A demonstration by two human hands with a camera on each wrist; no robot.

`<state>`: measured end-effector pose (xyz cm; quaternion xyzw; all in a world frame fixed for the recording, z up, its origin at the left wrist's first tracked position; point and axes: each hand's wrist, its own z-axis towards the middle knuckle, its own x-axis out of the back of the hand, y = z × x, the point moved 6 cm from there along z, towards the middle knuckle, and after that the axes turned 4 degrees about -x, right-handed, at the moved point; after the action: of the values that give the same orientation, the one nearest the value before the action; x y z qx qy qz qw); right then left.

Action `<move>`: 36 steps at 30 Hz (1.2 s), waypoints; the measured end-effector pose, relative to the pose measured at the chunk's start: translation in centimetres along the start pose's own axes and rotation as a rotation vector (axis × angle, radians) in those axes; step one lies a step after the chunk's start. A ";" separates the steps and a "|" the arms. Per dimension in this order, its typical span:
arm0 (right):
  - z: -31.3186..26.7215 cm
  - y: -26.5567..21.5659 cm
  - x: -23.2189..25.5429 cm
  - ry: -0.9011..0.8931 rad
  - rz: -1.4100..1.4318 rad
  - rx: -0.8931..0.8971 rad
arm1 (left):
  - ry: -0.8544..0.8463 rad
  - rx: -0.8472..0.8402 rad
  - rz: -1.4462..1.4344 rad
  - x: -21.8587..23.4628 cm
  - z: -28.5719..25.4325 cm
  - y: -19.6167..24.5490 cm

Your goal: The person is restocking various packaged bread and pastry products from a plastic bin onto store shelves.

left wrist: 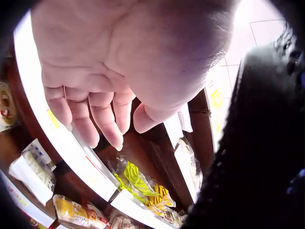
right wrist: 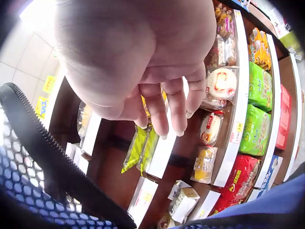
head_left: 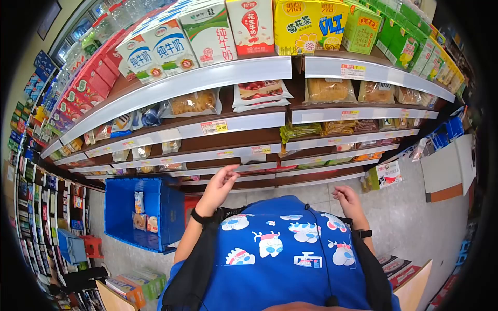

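Note:
The left hand [head_left: 222, 187] is raised before the lower shelves, fingers loosely bent and holding nothing. In the left wrist view this hand [left wrist: 109, 71] hangs with fingers apart, above green-striped packets [left wrist: 138, 181] on a shelf. At the right of the head view, the right hand [head_left: 347, 201] is held near the body, also empty. The right wrist view has that hand [right wrist: 143, 62] with relaxed fingers, in front of green packets [right wrist: 143, 148] and round packaged bread [right wrist: 221, 83]. Neither hand touches the shelves.
A blue basket [head_left: 171, 212] with a few packaged items [head_left: 139, 202] stands on the floor at the left, near a red stool [head_left: 92, 246]. Milk cartons [head_left: 207, 33] line the top shelf, with bread packs [head_left: 194, 102] below. A white box [head_left: 388, 173] lies at the right.

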<state>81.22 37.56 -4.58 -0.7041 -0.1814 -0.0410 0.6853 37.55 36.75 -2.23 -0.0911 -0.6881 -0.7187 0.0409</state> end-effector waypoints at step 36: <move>-9.9 -5.8 -28.1 -0.075 0.069 0.177 | -0.063 0.043 -0.068 15.4 -22.8 -6.8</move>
<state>55.16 22.27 -7.15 -0.6476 -0.1853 0.0254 0.7386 19.48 15.40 -6.88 -0.0894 -0.7072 -0.7013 -0.0035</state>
